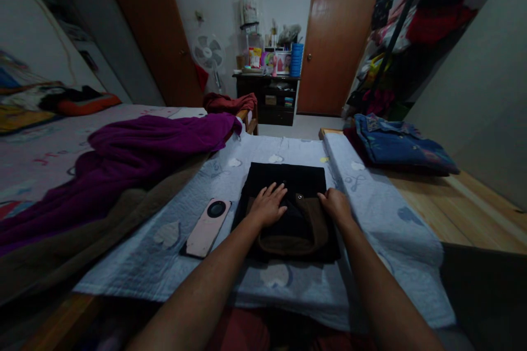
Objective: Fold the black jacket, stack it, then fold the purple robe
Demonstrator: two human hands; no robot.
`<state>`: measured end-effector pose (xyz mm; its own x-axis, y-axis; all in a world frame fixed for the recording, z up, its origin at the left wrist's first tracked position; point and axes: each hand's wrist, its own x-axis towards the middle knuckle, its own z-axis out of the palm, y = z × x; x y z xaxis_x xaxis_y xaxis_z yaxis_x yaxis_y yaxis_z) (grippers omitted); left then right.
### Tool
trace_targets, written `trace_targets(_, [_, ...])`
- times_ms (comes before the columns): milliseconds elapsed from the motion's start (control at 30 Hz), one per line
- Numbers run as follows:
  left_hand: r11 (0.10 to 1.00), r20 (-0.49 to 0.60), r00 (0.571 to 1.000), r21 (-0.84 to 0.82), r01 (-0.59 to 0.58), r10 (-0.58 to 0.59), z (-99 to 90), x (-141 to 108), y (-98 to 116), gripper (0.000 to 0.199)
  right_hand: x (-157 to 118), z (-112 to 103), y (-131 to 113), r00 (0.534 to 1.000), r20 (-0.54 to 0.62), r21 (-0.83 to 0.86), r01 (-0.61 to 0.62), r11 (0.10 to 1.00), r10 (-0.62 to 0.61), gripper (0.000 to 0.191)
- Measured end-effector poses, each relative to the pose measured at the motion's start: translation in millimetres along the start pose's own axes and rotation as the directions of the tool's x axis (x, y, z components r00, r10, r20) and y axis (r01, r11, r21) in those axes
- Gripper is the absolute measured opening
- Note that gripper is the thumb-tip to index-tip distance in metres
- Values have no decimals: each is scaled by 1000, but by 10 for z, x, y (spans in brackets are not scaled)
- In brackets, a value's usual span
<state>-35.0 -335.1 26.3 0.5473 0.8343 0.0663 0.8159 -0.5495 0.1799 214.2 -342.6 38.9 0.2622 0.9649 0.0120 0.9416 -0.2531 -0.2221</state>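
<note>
A black folded fabric garment [284,236] with a brown lining-like panel [319,225] and a small round metal snap [300,197] lies as a squarish bundle on a pale blue-grey quilted cloth [255,148] patterned with hearts, right before the person. The left hand [268,205] rests palm down near the bundle's centre, fingers apart and closed on nothing; the right hand [335,204] is at its three o'clock edge, fingers curled together — whether cloth is pinched between them, I cannot tell. The step in hand looks like flattening and squaring the folded bundle. The next move, as I judge it, calls for light pressure from the left palm while the right fingers straighten that edge, so the layers do not slip. At eight o'clock from the bundle, well within reach, lies a pale pink rectangular phone [209,227] with a round black camera disc, apart from the fabric; at two o'clock sits a stack of folded blue printed clothes [401,142].
</note>
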Motion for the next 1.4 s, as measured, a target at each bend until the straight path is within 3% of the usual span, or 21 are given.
trace_targets(233, [1000,-7,1000,2,-3,3,17,0,-12,60,57,81,29,998,38,-4,-42,999,42,37])
trace_targets(533, [1000,2,1000,-11,6,-6,-6,-1,8,60,81,127,55,998,53,42,21,999,-24,25])
trace_targets(867, [1000,-4,1000,-5,-1,1,7,-4,-5,60,120,12,177,992,36,138,112,984,-117,23])
trace_targets(1267, [1000,-11,1000,-18,-3,2,13,-4,-9,60,125,-179,293,996,-70,178,69,982,-58,22])
trace_targets(1400, [1000,-14,1000,-13,-6,6,22,-3,-14,61,99,-244,259,992,-70,208,119,971,-106,23])
